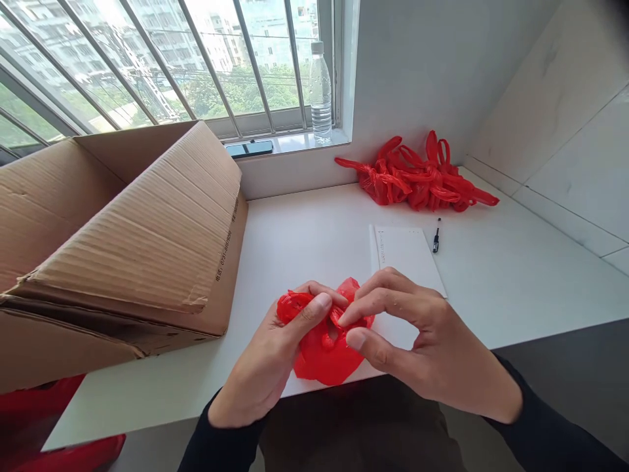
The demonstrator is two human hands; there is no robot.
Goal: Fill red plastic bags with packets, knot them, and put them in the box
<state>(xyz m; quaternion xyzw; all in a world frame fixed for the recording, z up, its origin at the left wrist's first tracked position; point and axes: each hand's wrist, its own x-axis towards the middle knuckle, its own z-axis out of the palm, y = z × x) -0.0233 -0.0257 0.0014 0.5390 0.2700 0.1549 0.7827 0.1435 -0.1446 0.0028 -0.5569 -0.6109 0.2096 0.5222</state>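
A bunched red plastic bag (330, 360) is between my hands at the front edge of the white table. My left hand (280, 347) is closed around its gathered upper part, the thumb pressing on top. From the right, my right hand (417, 328) reaches in with thumb and index fingertips at a twisted strand of the bag, the other fingers bent above. The exact pinch is partly hidden. Behind the hands lies a white notebook (407, 252), and a black pen (436, 237) is just to its right.
An open cardboard box (147, 223) takes up the left side. Several knotted red bags (422, 174) lie against the back wall. On the windowsill stand a water bottle (321, 95) and a phone (249, 149) lying flat. More red plastic (34, 419) shows at lower left.
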